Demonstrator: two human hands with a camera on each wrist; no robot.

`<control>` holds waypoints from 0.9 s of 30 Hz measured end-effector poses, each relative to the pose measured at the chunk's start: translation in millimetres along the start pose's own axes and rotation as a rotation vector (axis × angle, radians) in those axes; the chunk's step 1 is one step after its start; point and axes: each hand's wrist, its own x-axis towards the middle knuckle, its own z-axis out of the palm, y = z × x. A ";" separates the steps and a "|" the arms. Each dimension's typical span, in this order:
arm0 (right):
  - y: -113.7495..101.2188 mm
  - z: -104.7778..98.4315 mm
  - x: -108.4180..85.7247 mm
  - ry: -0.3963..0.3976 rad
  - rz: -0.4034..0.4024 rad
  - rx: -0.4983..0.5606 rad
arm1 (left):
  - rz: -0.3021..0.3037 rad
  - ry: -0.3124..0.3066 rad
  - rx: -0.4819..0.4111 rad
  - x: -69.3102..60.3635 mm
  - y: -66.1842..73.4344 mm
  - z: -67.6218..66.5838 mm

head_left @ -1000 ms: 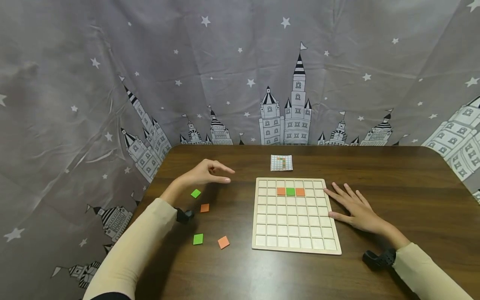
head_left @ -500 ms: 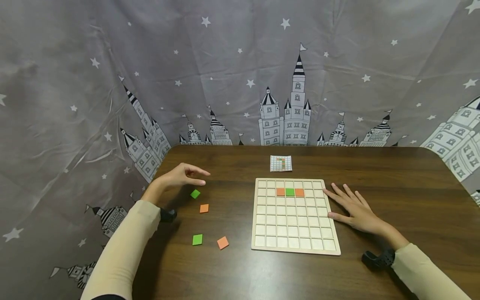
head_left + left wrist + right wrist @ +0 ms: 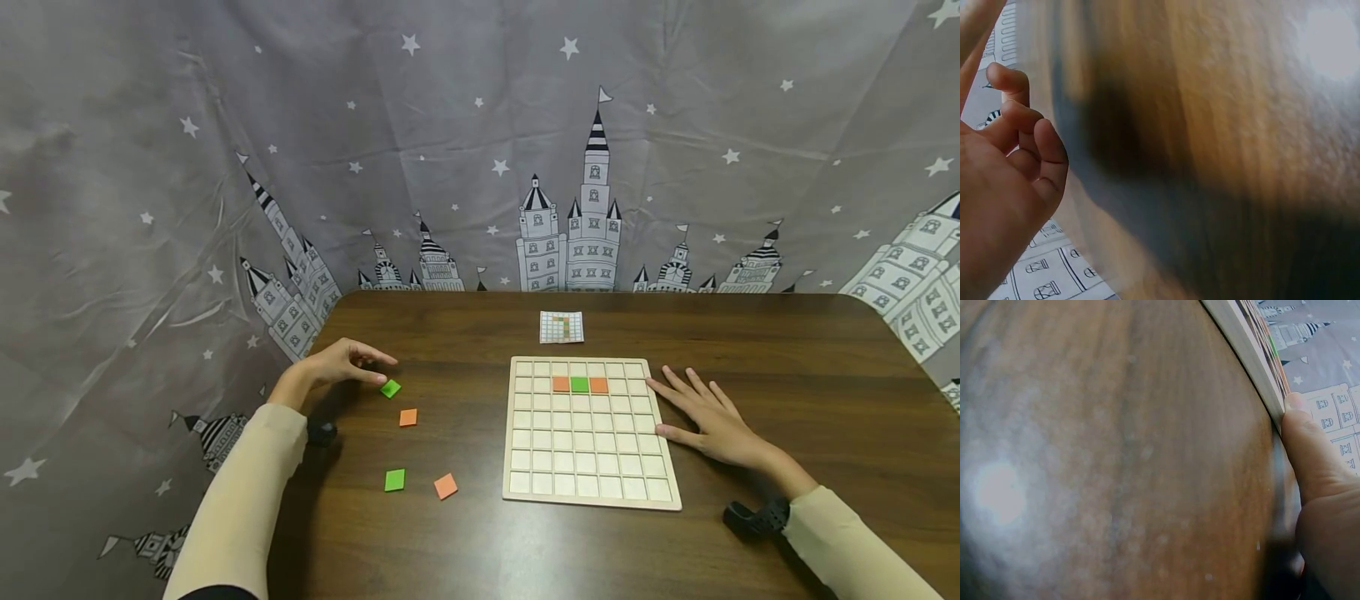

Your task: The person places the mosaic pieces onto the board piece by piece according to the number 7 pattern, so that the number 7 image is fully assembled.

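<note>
The left hand is over the table's left side, thumb and forefinger apart, its thumb tip at the edge of a green tile. In the left wrist view the other fingers of that hand bend loosely, with no tile visible. A pale gridded board holds an orange tile, a green tile and another orange tile side by side in one row. Fingers spread, the right hand rests at the board's right edge; in the right wrist view its thumb touches the board's side.
Nearer the front left lie an orange tile, a green tile and a second orange tile. Behind the board is a small card with a coloured grid pattern. A grey castle-print curtain hangs behind the wooden table.
The left hand has moved left and down to the farthest loose green tile, from a place nearer the board. The right hand and the tiles have stayed where they were.
</note>
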 end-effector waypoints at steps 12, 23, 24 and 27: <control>-1.8 -0.7 -0.3 0.000 -0.003 0.013 | 0.030 -0.034 0.041 -4.4 -1.7 6.1; -2.5 -0.9 -1.1 0.011 -0.011 -0.002 | 0.018 -0.019 0.064 -4.1 -9.8 10.6; -2.7 -1.1 -1.0 0.012 -0.012 -0.002 | 0.017 -0.017 0.066 -3.9 -9.3 10.7; -3.1 -1.5 -0.3 0.015 -0.014 -0.003 | 0.019 -0.016 0.077 -3.2 -8.6 10.1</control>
